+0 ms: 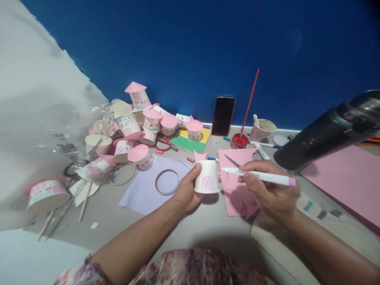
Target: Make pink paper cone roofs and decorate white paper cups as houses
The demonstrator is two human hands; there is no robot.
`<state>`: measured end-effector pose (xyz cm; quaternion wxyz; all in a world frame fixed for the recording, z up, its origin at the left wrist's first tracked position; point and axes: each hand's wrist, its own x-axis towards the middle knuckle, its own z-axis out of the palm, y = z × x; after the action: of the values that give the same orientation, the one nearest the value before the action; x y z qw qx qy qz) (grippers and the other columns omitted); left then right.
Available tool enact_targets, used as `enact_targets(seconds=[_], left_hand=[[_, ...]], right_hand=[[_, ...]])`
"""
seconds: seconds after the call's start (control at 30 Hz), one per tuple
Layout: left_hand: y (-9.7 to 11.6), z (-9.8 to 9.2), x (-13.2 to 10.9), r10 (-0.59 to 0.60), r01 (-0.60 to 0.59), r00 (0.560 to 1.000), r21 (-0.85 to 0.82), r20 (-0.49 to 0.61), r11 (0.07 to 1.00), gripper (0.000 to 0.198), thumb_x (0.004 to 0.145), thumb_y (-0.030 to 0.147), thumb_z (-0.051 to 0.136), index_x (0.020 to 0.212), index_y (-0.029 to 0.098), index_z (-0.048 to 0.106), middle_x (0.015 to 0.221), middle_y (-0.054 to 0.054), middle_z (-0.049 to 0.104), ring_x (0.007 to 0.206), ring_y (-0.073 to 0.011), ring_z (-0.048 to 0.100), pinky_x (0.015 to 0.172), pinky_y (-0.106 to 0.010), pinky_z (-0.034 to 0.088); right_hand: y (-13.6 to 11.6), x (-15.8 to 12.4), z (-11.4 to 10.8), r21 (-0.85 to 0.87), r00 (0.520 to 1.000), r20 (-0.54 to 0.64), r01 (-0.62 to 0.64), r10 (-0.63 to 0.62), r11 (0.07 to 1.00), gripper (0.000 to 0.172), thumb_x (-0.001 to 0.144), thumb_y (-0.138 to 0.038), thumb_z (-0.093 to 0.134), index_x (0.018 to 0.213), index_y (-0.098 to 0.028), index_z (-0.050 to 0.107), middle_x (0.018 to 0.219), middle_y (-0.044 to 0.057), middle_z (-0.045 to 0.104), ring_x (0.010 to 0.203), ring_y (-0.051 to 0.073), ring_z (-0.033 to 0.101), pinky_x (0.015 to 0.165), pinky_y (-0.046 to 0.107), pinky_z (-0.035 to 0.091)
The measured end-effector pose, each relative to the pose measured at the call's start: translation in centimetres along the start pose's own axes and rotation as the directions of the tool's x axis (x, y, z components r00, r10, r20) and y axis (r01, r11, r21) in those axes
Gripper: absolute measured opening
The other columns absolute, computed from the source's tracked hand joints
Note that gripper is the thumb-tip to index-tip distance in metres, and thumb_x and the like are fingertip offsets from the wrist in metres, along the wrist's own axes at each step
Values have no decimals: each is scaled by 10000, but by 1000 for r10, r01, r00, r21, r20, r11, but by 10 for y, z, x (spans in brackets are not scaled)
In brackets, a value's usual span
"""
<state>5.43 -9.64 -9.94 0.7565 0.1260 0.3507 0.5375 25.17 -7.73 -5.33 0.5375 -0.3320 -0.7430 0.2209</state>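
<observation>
My left hand (190, 189) is closed around a white paper cup (207, 177) held upside down, its fingers partly hidden behind it. A pink-purple door shape is drawn on the cup's side. In my right hand (271, 194) is a white felt-tip marker (264, 176) with a pink end. Its tip points left, close to the cup's right side; whether it touches cannot be made out. Beneath the right hand lies pink paper (234, 202) with cut edges. A dark pointed tool (232, 160) rests on that paper, partly hidden by the hand.
Several decorated cups with pink paper roofs (152, 120) are heaped at the left. A tape roll (167, 182) lies on lilac paper (133, 198). A phone (223, 116) leans on the blue wall, beside a red paint jar (239, 141). A dark flask (326, 132) stands right.
</observation>
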Motion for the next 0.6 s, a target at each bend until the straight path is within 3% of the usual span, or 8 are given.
enact_targets(seconds=[0.07,0.17,0.37,0.47,0.6], left_hand=[[1,-1,1,-28,28,1000,-2,6,1000,456,893,484,704,1136,98,694,892,-135,775,771,-263,747,720,-372,597],[2,-2,1,-39,39,999,-6,15,999,464,926,494,659,1163,96,689,891,-138,772,766,-267,747,691,-376,599],[4,1,-1,-41,41,999,-71,9,997,424,986,431,583,1160,61,696,889,-137,766,723,-241,736,714,-362,592],[4,2,-3,-71,75,997,-98,44,992,445,1006,435,541,1180,54,693,904,-143,764,733,-239,734,738,-374,594],[2,0,-4,-121,133,984,-88,128,987,494,1013,490,503,1191,69,689,890,-142,756,751,-252,739,717,-374,594]], right_hand=[[6,1,3,62,994,-50,-96,99,993,54,925,-215,686,942,-187,729,691,16,743,515,140,659,462,234,506],[6,4,6,184,975,-30,-210,218,960,92,960,-215,636,913,-177,706,603,-10,701,419,109,581,384,195,446],[-6,-3,5,92,993,40,-113,109,989,38,863,-161,713,872,-196,727,722,5,750,558,131,690,500,197,529],[-4,-6,6,121,979,6,-202,203,972,44,853,-174,739,837,-206,714,690,-13,717,529,110,639,482,181,501],[3,-8,9,283,933,34,-353,359,892,80,941,-261,688,877,-215,699,612,-35,660,474,95,572,429,164,455]])
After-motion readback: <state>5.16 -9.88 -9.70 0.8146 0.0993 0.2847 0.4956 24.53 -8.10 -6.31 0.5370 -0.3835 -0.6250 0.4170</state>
